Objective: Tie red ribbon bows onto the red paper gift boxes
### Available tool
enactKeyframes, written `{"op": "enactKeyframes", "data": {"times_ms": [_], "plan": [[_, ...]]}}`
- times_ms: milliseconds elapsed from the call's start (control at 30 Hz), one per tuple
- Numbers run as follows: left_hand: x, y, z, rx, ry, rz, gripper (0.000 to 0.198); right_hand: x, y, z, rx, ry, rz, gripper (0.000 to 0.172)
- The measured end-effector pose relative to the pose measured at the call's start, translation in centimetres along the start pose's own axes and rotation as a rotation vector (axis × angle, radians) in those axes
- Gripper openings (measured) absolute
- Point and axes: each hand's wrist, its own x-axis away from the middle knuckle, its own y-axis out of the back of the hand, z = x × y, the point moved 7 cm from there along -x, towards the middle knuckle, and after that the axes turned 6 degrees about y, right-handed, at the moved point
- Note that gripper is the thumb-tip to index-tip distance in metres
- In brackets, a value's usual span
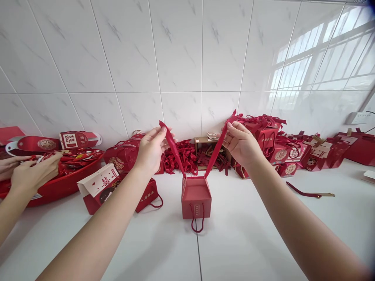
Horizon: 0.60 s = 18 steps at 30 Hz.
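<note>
A small red gift box [196, 201] stands upright on the white table, its dark red cord handle hanging down the front. From its top, the two ends of a red ribbon [175, 150] rise apart in a V. My left hand [152, 147] pinches the left end between thumb and fingers. Held the same way, the right end is in my right hand [240, 141], at about equal height. Just left of the box, partly behind my left forearm, lies another red box [147, 197] with a cord handle. A cream-topped red box [101, 186] stands further left.
At left, another person's hands [35, 171] work over a red basin [68, 181] of shiny red packets. Behind are a ribbon heap [181, 158] and an open cardboard box [201, 145]. Finished-looking boxes [265, 136] pile up at right, near a loose ribbon strip [307, 193].
</note>
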Motion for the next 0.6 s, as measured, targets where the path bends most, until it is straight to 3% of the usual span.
{"op": "enactKeyframes", "data": {"times_ms": [167,367,467,600], "plan": [[0.9,-1.0,0.4,-0.037,0.043,0.056,0.019,0.5,-0.8,-0.2,0.016,-0.005,0.033,0.025],[2.5,-4.0,0.8,-0.323,-0.026,0.235,0.021,1.5,-3.1,-1.3,0.236,-0.073,0.097,0.023],[3.2,-5.5,1.0,-0.339,0.022,0.32,0.032,2.5,-4.9,-1.6,0.321,-0.087,0.239,0.02],[3.5,-5.6,1.3,-0.341,0.072,0.302,0.041,4.0,-6.6,-2.3,0.155,-0.118,0.477,0.017]]}}
